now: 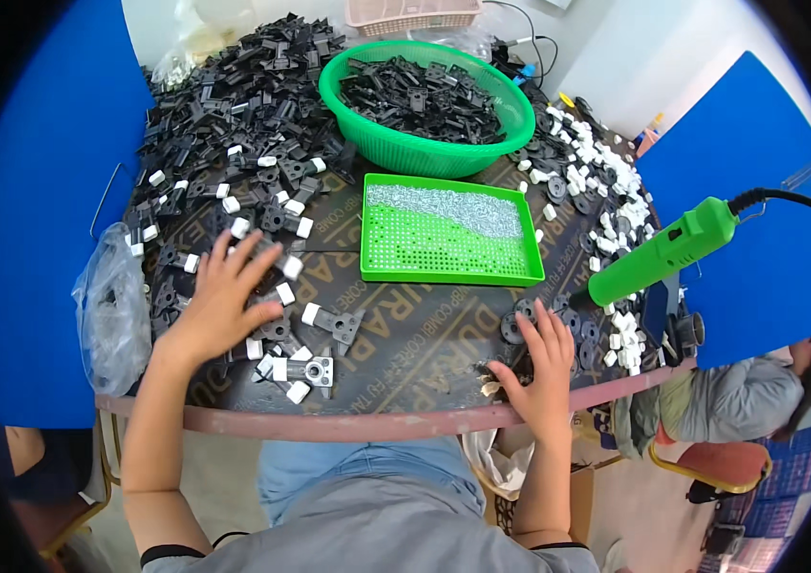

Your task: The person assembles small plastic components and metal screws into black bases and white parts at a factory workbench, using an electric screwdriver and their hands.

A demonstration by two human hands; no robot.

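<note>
With fingers spread, my left hand lies over a group of black plastic brackets that carry white block-shaped caps. One such bracket lies just right of that hand, and another with a bright metal-looking face sits nearer the table edge. My right hand rests by the front edge, thumb and fingers apart. Its fingertips are at a black round disc; I cannot tell whether they touch it. More black discs lie just beyond its fingers. Neither hand visibly holds anything.
A green tray of small silvery pieces stands mid-table. Behind it is a green basket of black parts, beside a large black heap. White pieces spread along the right, under a hanging green electric screwdriver. A plastic bag hangs left.
</note>
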